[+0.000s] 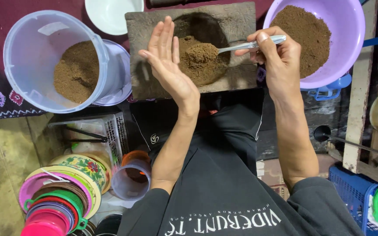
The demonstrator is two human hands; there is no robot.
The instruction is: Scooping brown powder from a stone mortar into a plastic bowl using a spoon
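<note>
- Brown ground powder (200,65) lies heaped in the hollow of the stone slab (154,26), which serves as the landmark for all positions below.
- Right hand (276,54): grip pinched on the handle of a metal spoon (241,46); the bowl of the spoon carries a rounded load of powder just above the heap.
- Left hand (169,65): grip spread flat, fingers together, palm facing the spoon, held on edge over the left part of the slab; it holds nothing.
- Judgement: keep the spoon level, since the load is heaped and would likely shed grains if tilted.
- Judgement: the flat left palm works as a guard beside the heap; keeping it close to the spoon should contain any spill onto the slab.
- Right of the slab: purple basin (351,43), partly filled with the same powder, its rim near the right hand.
- Left of the slab: clear bucket (31,52), tilted, also holding powder.
- Behind the slab: white bowl (110,15).
- Below and left of the slab: stacked coloured lids (57,196) and a small cup (130,179).
</note>
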